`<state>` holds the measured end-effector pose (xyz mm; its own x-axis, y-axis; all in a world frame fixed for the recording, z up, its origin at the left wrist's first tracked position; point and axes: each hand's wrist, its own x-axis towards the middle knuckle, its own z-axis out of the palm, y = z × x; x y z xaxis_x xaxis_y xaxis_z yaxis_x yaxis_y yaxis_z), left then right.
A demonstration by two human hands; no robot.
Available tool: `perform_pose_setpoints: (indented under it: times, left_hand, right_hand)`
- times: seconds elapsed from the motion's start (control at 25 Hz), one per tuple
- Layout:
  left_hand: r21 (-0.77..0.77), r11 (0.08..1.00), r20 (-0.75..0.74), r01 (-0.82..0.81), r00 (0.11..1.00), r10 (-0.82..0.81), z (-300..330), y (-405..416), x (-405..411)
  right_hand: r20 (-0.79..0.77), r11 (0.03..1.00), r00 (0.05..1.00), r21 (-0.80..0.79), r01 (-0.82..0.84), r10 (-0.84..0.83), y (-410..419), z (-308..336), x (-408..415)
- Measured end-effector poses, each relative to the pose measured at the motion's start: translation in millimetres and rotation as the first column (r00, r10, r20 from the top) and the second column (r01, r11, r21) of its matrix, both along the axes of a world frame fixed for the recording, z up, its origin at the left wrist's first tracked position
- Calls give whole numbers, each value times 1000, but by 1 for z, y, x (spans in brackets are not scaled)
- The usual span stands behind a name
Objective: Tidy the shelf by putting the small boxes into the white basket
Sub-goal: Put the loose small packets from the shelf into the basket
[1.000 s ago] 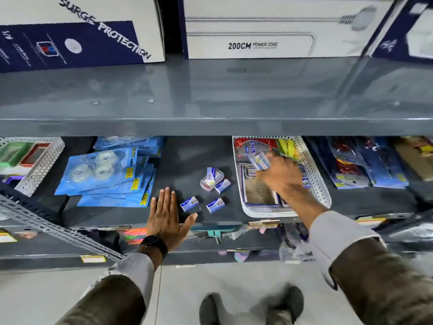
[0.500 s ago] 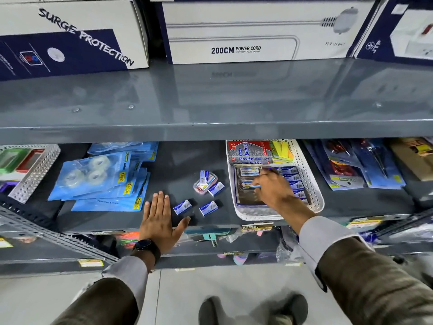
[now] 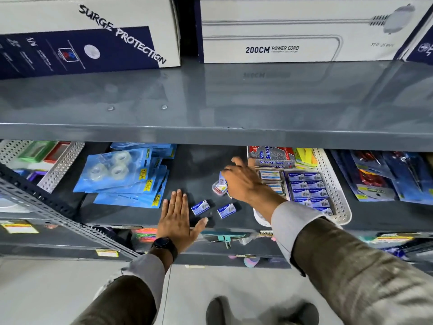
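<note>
Two small blue-and-white boxes [image 3: 199, 207] [image 3: 226, 210] lie loose on the dark shelf [image 3: 201, 165]. Behind them a third small box [image 3: 221, 178] leans on a small clear case [image 3: 218, 189]. My right hand [image 3: 244, 181] hovers over that box and case with its fingers curved down and its thumb spread, touching or nearly touching them. My left hand [image 3: 176, 218] rests flat, palm down, on the shelf's front edge just left of the loose boxes. The white perforated basket [image 3: 338, 193] stands to the right and holds several rows of the same small boxes.
Blue tape blister packs [image 3: 121, 174] are stacked at the left, with a second perforated basket [image 3: 58, 165] beyond them. Packaged tools [image 3: 379, 179] lie to the right of the white basket. The grey upper shelf [image 3: 210, 132] overhangs, carrying large power-strip cartons [image 3: 293, 31].
My right hand has left the white basket and moved left to the loose box and clear case. The left hand stays flat on the shelf edge.
</note>
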<state>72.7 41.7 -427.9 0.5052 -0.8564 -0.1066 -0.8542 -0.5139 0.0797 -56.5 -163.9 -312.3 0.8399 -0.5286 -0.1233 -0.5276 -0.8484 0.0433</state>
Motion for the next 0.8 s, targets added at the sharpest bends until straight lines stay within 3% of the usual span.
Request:
perform_pose_setpoints:
  times: [0.12, 0.24, 0.4, 0.56, 0.8]
  left_hand:
    - [-9, 1000, -5, -3, 1000, 3, -2, 0, 1]
    - [-19, 1000, -6, 5, 1000, -5, -3, 1, 1]
    - [-14, 1000, 6, 6, 1000, -6, -5, 2, 2]
    - [-29, 1000, 2, 0, 1000, 0, -4, 2, 0]
    - [0, 1000, -3, -4, 1000, 4, 3, 3, 0]
  right_hand:
    - [-116, 999, 993, 48, -14, 19, -14, -13, 11]
    - [-56, 995, 996, 79, -60, 65, -27, -25, 23]
    - [44, 941, 999, 337, -20, 6, -37, -25, 28]
    - [116, 891, 992, 454, -2, -56, -34, -16, 29]
    - [181, 938, 983, 343, -57, -7, -26, 6, 7]
